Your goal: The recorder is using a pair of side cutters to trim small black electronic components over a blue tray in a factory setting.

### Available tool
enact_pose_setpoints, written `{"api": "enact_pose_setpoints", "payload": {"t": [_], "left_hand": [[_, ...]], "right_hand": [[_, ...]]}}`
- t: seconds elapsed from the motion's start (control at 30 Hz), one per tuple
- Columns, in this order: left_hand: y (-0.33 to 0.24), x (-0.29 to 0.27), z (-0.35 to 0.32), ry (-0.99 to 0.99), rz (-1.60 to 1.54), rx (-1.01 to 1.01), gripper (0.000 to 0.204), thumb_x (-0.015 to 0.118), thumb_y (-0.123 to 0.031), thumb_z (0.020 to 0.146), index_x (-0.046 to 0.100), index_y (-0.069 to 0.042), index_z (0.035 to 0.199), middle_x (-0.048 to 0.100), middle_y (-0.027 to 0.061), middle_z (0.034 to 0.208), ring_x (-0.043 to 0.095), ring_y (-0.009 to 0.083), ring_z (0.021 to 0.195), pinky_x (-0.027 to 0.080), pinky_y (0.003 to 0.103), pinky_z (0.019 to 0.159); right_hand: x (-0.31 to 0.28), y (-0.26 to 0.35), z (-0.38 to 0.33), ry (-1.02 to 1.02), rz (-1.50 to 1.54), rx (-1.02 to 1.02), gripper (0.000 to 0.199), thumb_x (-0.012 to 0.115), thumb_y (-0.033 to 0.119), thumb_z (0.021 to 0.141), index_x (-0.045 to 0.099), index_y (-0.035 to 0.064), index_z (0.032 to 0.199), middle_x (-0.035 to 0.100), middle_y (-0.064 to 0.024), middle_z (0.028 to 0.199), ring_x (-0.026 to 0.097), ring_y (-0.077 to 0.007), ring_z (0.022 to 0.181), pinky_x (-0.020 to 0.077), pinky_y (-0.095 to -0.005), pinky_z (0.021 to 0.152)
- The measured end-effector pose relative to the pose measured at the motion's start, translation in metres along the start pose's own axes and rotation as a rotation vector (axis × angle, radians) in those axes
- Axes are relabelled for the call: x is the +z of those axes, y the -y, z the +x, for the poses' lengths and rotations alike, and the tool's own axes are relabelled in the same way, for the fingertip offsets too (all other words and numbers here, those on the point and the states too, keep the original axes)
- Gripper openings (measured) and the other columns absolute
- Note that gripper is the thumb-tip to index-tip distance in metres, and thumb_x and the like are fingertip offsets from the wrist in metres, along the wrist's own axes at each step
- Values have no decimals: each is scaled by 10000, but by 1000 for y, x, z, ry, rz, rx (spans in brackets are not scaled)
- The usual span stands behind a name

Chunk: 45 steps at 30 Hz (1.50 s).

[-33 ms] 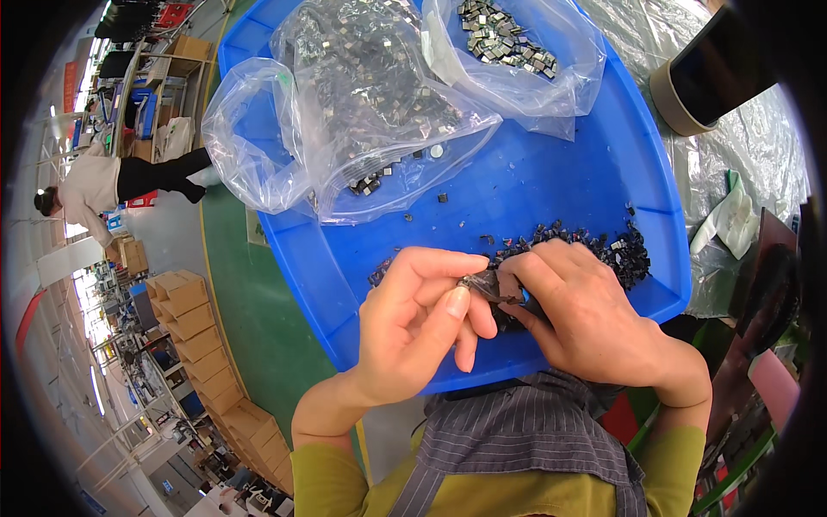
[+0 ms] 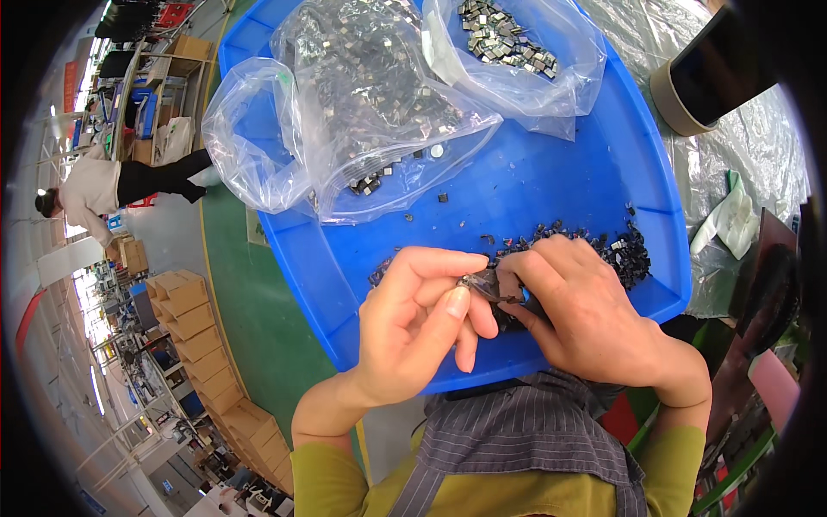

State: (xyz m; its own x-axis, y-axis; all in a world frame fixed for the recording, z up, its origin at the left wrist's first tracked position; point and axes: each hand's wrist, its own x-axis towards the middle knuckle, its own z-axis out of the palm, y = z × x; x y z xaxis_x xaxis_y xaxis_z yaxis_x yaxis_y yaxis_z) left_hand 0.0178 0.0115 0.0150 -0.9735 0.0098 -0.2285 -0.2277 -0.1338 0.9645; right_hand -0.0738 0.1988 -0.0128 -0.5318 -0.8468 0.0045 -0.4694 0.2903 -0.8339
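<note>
Your left hand [image 2: 413,327] and right hand [image 2: 577,310] meet over the near edge of the blue tray [image 2: 551,189], fingertips pinched together on one small dark part [image 2: 482,283] held between them. The left thumb and forefinger close on its left end, while the right fingers curl tight around its right end, so both hands are narrow and holding that part. It sits just above the tray floor, near the front rim.

Just behind your right hand, a loose heap of small black parts [image 2: 603,246] lies along the tray's near right side, touching the floor of the tray. Farther back on the left, a clear plastic bag [image 2: 362,112] lies open with dark metal pieces inside, and a few spill out by its mouth. At the far right, a second clear bag [image 2: 517,52] holds shinier square pieces. Beyond the tray on the right stands a roll of brown tape [image 2: 676,99] on crumpled plastic sheeting.
</note>
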Motion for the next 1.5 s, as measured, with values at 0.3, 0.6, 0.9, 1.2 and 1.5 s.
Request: {"api": "enact_pose_setpoints", "payload": {"t": [0.3,0.6,0.9,1.2,1.5], "left_hand": [[-4,0,-2,13,-64,-64,297,391,-44,1011,403,33,1298,651,157,862,588,103,541,383,192,477],[-3,3,0,-18,-36,-54,303,422,-24,1000,390,40,1295,659,136,852,592,96,576,469,206,531],[21,9,3,182,971,181,184,664,-173,884,630,-72,1034,622,101,814,651,298,677,516,389,545],[25,-50,85,-274,1460,217,156,612,-88,886,599,-35,1032,642,168,962,654,365,801,529,437,680],[34,-53,95,-348,1569,260,172,632,-76,845,555,-35,993,627,174,937,607,417,841,481,504,697]], "right_hand": [[-1,1,0,-18,10,12,316,682,85,800,558,19,1083,560,-140,914,554,-332,875,429,-415,771],[-5,2,-1,-55,91,56,343,687,37,773,559,30,1092,581,-141,924,575,-342,887,462,-421,773],[-8,-3,-24,-380,-137,-6,611,768,-12,675,528,14,1236,583,-172,1105,575,-370,999,464,-434,868],[-11,0,-25,-339,-47,78,369,707,6,785,542,57,1111,560,-124,1006,555,-346,947,455,-423,825],[-16,-5,-25,-288,140,109,328,680,1,829,536,16,1123,564,-127,962,566,-298,880,464,-371,795]]}}
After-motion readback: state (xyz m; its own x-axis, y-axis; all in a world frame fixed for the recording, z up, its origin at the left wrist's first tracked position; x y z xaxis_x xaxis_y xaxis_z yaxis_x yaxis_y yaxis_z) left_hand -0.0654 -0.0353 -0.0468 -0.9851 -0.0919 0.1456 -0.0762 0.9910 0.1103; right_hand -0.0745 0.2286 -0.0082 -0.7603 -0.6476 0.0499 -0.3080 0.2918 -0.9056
